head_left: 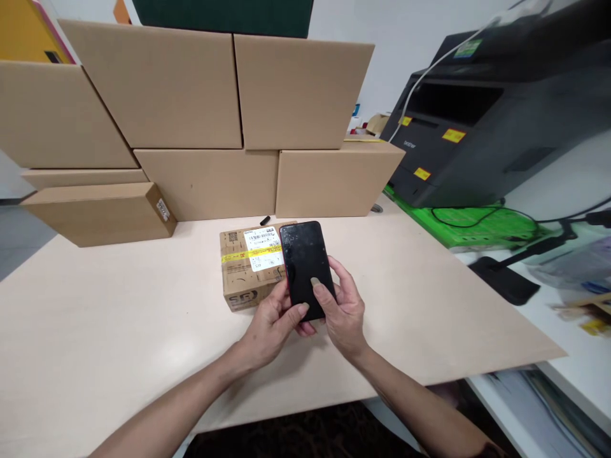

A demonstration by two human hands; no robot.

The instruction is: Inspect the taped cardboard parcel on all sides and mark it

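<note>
A smartphone (305,261) with a dark screen is held upright between both hands, above the front part of the table. My left hand (274,321) grips its lower left edge, thumb across the bottom corner. On the other side, my right hand (346,305) wraps the lower right edge, and its thumb rests on the glass. Behind the phone, to its left, a small cardboard parcel (238,277) lies on the table with a white label and yellow tape; the phone hides its right end. Just past the parcel is a small black object (265,221), too small to name.
Large cardboard boxes (191,89) are stacked along the back of the table (119,331). A flatter carton (95,216) sits at the left. On the right are a dark printer (429,146), a green package (458,229) under it, and a black stand base (506,280) with cables nearby.
</note>
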